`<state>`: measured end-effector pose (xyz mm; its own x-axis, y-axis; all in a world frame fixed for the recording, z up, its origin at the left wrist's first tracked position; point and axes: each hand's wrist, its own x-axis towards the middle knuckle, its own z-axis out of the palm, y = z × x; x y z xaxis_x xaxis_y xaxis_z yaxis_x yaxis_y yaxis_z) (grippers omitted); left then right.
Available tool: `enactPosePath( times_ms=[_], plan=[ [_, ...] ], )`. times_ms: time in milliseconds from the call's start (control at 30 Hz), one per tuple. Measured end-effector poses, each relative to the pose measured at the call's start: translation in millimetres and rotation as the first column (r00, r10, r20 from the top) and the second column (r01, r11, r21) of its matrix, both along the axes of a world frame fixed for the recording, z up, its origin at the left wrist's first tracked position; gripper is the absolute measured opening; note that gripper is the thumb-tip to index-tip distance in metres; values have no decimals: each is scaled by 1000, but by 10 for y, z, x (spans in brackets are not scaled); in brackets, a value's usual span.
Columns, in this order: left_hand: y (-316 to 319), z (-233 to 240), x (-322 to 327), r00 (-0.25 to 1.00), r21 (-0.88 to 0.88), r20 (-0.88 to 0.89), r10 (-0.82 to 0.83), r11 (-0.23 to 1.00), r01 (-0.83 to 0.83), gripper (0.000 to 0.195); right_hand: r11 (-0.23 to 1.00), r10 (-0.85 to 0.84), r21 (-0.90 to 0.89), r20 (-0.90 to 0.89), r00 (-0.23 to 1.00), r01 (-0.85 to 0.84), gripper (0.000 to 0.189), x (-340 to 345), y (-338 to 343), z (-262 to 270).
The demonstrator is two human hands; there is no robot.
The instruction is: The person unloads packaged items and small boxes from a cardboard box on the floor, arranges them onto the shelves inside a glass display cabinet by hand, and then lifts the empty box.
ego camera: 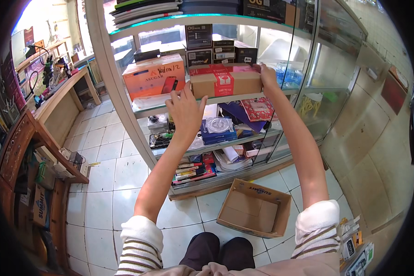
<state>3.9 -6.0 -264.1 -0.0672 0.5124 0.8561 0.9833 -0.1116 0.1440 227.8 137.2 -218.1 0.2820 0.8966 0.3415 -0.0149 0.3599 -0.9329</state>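
Observation:
A sealed cardboard box [203, 86] with red fragile tape lies lengthwise at the front of the cabinet's middle shelf. My right hand [269, 78] grips its right end, fingers over the top corner. At its left end is my left hand [187, 108], with fingers spread along the side and the thumb by the lower front edge. Just left of that hand stands an orange printed carton [153, 77] bearing handwriting. Small dark boxes [199, 36] are stacked behind the cardboard box. On the floor below, an open carton [250, 210] shows its bare inside.
The glass display cabinet [115, 86] has a sliding glass pane [283, 117] at the right. Lower shelves hold a coiled clear cable [218, 125], a red floral box [258, 109] and booklets [193, 172]. A wooden rack [38, 131] stands left, a wall [362, 148] right.

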Motion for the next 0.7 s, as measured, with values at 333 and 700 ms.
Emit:
enactPosePath(
  times_ms=[333,700],
  plan=[
    [150,160,2,971,161,-136,-197,963,218,48,634,-732,771,576,364,54,25,-395,-351,-24],
    [414,213,-14,982,59,-147,-118,990,128,46,674,-702,738,631,330,22,23,-523,-91,-55]
  ],
)
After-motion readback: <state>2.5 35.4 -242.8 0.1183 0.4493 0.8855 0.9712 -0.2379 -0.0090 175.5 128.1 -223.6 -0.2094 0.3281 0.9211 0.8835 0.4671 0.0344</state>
